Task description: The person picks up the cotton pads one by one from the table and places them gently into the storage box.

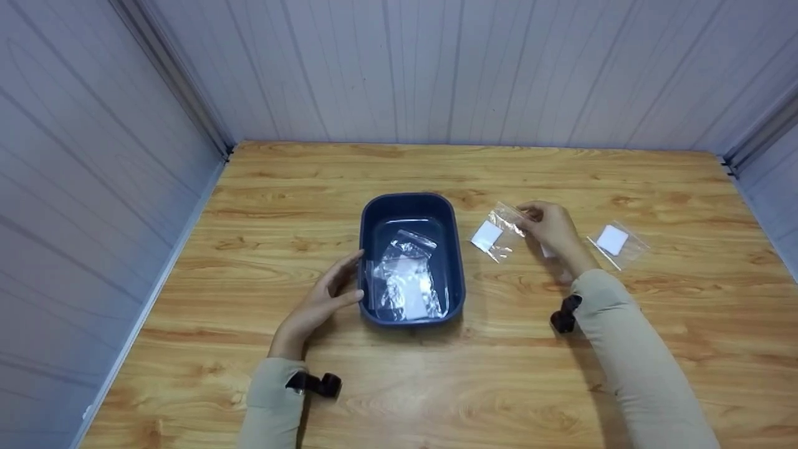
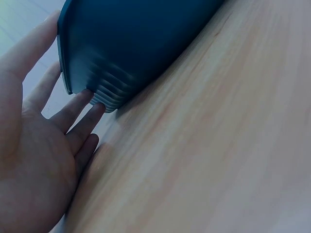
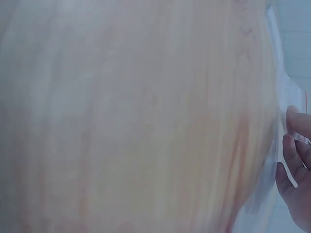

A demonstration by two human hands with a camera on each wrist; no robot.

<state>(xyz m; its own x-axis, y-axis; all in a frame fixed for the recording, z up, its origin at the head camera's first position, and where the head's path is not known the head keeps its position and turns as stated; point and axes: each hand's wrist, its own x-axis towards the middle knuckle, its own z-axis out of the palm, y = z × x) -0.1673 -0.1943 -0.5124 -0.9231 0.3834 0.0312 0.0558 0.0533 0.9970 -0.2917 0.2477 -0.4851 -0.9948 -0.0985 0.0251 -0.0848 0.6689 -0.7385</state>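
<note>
We see a clear bag (image 1: 486,236) with a white card in it lying on the surface (image 1: 474,374) just left of the right hand (image 1: 548,227), whose thumb and fingers pinch its upper right edge. A second bag (image 1: 548,251) lies partly hidden beneath that wrist, and we find a third bag (image 1: 614,242) to the right of the forearm. The left hand (image 1: 318,305) grips nothing: its spread fingers touch the left side of a dark blue bin (image 1: 408,207) that stands upright, with bagged cards (image 1: 405,280) overlapping inside toward its near end.

A narrow strip of wood separates the bin's right rim from the pinched bag. We see broader wood beyond the bin, up to the far edge, where the back panel (image 1: 374,75) rises; more wood stretches between the bin and the left panel (image 1: 93,187).

The right arm reaches in from the lower right, its wrist bent leftward over the second bag. The left forearm comes from below; in the left wrist view, we see thumb and forefinger meeting the rim while the other fingers extend beneath it, by the ridged outer wall.
</note>
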